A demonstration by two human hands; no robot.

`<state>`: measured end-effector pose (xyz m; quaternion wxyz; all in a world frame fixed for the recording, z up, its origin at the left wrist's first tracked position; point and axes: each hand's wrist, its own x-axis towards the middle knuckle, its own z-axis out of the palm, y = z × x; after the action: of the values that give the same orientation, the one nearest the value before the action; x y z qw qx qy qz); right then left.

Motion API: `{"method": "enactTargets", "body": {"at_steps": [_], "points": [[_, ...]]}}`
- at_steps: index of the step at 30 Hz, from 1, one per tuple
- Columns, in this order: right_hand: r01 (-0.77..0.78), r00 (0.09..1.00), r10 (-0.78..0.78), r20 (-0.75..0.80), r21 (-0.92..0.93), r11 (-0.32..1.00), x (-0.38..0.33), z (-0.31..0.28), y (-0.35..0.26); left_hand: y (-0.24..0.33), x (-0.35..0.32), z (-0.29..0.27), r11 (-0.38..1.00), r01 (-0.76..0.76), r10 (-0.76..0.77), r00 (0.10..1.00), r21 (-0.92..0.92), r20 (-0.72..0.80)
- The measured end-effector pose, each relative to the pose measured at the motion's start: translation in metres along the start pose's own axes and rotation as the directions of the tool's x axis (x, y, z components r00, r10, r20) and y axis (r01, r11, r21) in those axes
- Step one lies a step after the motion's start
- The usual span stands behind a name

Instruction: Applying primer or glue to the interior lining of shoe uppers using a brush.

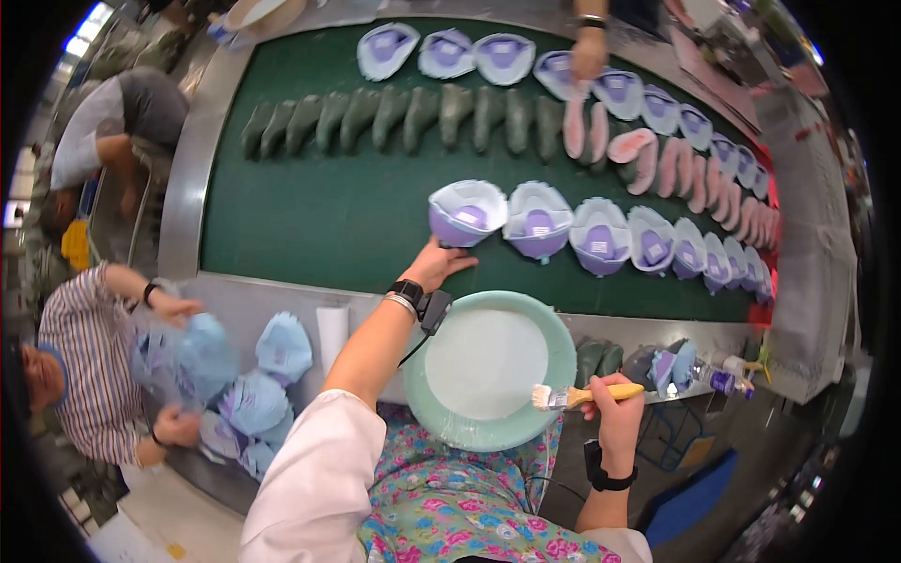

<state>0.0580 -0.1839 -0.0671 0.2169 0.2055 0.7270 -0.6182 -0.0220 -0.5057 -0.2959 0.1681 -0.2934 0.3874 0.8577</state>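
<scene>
Left hand point(437, 266) stretched forward, apparently spread; right hand point(615, 415) curled

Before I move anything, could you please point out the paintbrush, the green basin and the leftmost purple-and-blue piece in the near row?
Paintbrush point(557, 399): head view, on its metal ferrule.
Green basin point(562, 355): head view, on its right rim.
Purple-and-blue piece point(460, 222): head view, on its purple front.

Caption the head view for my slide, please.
Left hand at a purple piece on a green surface; right hand holding a brush over a basin of white liquid.
</scene>
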Motion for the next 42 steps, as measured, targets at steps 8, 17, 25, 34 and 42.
{"method": "enactTargets", "body": {"at_steps": [8, 17, 25, 34, 42], "points": [[0.294, 0.955, -0.290, 0.056, -0.258, 0.920, 0.004, 0.031, -0.025, 0.014, -0.209, -0.174, -0.044, 0.217, 0.635, 0.760, 0.975, -0.141], [0.346, 0.928, -0.295, 0.229, -0.231, 0.909, -0.013, 0.095, -0.035, 0.041, -0.294, -0.254, -0.222, 0.524, 0.699, 0.673, 0.822, -0.241], [0.326, 0.923, -0.249, 0.293, -0.252, 0.911, -0.039, 0.125, -0.041, 0.049, -0.307, -0.357, 0.970, 0.005, 0.208, 0.510, 0.245, -0.834], [0.950, 0.301, -0.672, 0.677, -0.274, 0.149, -0.080, 0.215, -0.059, 0.050, -0.324, -0.090, 0.873, -0.167, 0.193, 0.981, -0.458, 0.010], [0.988, 0.128, -0.556, 0.822, -0.155, -0.002, -0.097, 0.198, -0.056, 0.034, -0.356, 0.005, 0.722, 0.147, 0.134, 0.929, -0.676, 0.346]]}}
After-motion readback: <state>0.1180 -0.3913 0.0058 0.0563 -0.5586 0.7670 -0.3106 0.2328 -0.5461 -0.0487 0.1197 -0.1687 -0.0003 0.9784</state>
